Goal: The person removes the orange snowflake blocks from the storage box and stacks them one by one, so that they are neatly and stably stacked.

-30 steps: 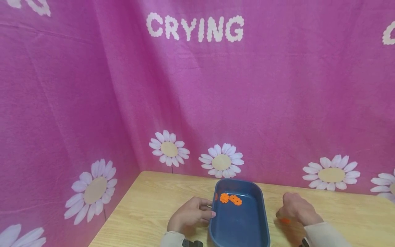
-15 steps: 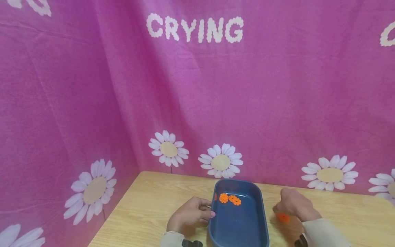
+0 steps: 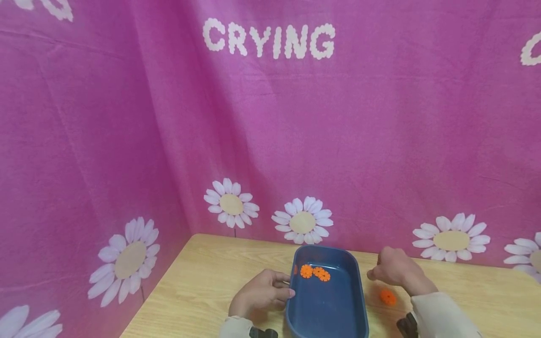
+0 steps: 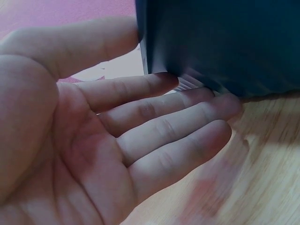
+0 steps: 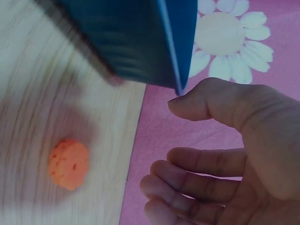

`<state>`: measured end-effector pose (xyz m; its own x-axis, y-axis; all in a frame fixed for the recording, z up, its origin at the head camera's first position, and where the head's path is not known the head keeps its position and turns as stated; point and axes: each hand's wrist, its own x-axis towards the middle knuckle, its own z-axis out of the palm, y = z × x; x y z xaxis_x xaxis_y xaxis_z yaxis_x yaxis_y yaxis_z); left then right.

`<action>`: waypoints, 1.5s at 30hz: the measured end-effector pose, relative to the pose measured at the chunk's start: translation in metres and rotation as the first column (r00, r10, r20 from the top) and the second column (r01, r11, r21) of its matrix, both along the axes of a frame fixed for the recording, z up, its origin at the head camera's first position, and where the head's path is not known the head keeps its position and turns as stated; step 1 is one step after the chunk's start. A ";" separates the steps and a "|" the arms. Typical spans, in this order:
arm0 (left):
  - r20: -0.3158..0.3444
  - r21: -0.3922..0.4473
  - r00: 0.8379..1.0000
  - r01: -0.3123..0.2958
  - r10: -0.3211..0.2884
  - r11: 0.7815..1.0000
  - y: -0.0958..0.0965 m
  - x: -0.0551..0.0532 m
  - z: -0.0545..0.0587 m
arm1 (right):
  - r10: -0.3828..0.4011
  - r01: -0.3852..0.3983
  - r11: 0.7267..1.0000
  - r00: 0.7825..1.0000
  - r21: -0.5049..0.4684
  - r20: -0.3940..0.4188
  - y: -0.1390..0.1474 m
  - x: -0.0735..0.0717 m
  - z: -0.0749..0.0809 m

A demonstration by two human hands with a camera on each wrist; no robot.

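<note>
A person's left hand [image 3: 264,291], fingers extended and relaxed, touches the wall of a blue tray [image 3: 331,307] to its right. The right hand [image 3: 397,270], loosely bent and empty, hovers over the table [image 3: 211,267] on the tray's other side. Beneath it, toward the wearer, lies an orange disc [image 3: 388,296], possibly a small stack. More orange pieces [image 3: 306,271] lie in the tray, just right of the left fingertips.

In the lower right of the head view, the right hand [image 3: 396,268] has risen up the frame and slightly leftward. The orange notched disc piece [image 3: 388,296], mostly covered by it a second ago, now lies fully uncovered on the tabletop [image 3: 469,291], below the hand and apart from it.
</note>
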<state>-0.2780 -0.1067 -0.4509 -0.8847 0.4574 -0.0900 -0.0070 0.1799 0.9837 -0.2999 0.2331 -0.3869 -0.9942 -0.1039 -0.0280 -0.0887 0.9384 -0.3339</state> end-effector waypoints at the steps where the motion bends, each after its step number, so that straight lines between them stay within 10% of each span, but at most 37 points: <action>1: 0.000 -0.001 1.000 -0.001 0.001 1.000 0.000 0.000 0.000 | 0.003 -0.003 1.000 1.000 0.000 -0.009 -0.002 0.000 0.001; 45: 0.008 -0.006 1.000 0.013 -0.013 1.000 -0.001 -0.002 -0.002 | 0.047 -0.055 0.990 0.996 -0.128 -0.070 -0.062 -0.002 0.012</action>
<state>-0.2800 -0.1073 -0.4525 -0.8781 0.4678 -0.1003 -0.0128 0.1865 0.9824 -0.3024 0.1707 -0.3744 -0.9867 -0.1529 0.0555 -0.1616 0.8814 -0.4440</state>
